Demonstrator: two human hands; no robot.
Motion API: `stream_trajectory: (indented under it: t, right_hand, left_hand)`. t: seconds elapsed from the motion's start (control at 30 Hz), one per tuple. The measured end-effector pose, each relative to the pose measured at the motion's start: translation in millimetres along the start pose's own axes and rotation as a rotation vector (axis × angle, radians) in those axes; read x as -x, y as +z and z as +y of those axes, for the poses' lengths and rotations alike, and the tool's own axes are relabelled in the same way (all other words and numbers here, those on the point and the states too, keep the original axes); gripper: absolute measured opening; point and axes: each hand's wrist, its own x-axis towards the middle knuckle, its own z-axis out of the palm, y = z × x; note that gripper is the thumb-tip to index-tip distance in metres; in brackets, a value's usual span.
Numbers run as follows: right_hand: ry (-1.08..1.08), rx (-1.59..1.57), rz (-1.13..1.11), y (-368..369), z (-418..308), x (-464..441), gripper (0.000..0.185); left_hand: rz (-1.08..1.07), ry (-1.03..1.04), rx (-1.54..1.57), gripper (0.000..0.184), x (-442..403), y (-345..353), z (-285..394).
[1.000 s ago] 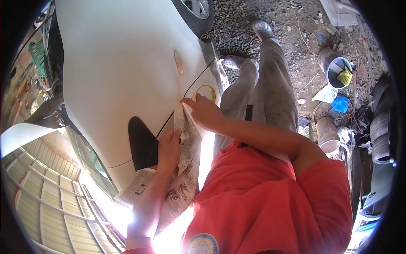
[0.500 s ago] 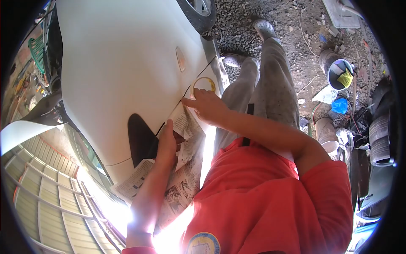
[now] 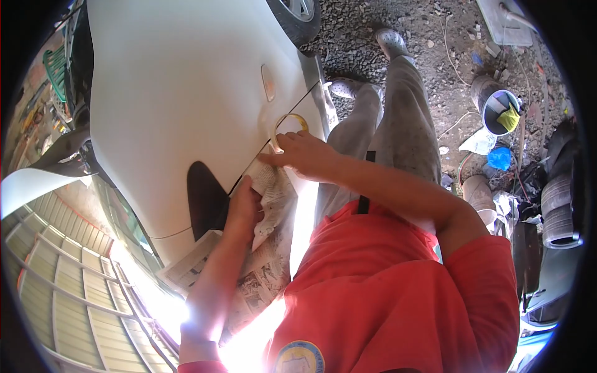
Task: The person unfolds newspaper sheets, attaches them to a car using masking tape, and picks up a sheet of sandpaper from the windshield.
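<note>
My right hand point(image 3: 305, 155) is closed around a roll of masking tape point(image 3: 274, 132), its fingertips low against the dark seam of a white car panel point(image 3: 168, 93). Below it, my left hand point(image 3: 244, 208) has its thumb and fingers together at the top edge of a printed newspaper sheet point(image 3: 267, 273), close to a black triangular piece point(image 3: 205, 199) on the panel. The newspaper hangs from the seam and passes under my left forearm. What lies between the left fingers is partly hidden.
A car wheel point(image 3: 298, 15) stands at the top. On the gravel to the right are a bucket point(image 3: 502, 102) with a yellow cloth point(image 3: 510, 117), a blue plastic bag point(image 3: 499, 156) and a thin hose or wire. A curved white part point(image 3: 31, 189) juts out at the left.
My right hand and the tape roll have shifted slightly left along the seam, nearer my left hand. The left fingers have curled in more, and the newspaper's upper part has moved.
</note>
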Motion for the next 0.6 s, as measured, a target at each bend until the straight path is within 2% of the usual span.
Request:
stream_trajectory:
  t: [0.03, 0.1, 0.2, 0.3, 0.4, 0.6]
  right_hand:
    - [-0.026, 0.015, -0.016, -4, 1, -1, 0.052]
    - [-0.068, 0.028, -0.032, -11, 2, -4, 0.055]
    - [-0.109, 0.015, -0.038, -13, 1, -10, 0.061]
    - [-0.082, -0.022, -0.089, -11, -1, -13, 0.06]
    - [-0.005, -0.055, -0.175, -15, -15, -14, 0.059]
    - [-0.008, 0.039, -0.156, -19, -30, -15, 0.06]
  left_hand:
    - [-0.01, 0.076, -0.112, 0.05, -2, -7, -4]
    - [-0.054, 0.406, -0.476, 0.048, 5, -20, -15]
    - [0.005, 0.508, -0.579, 0.044, 48, -22, 10]
    - [0.053, 0.501, -0.658, 0.042, 60, -21, 23]
    - [0.07, 0.408, -0.625, 0.041, 66, -18, 30]
    - [-0.028, 0.48, -1.05, 0.038, 125, -34, 33]
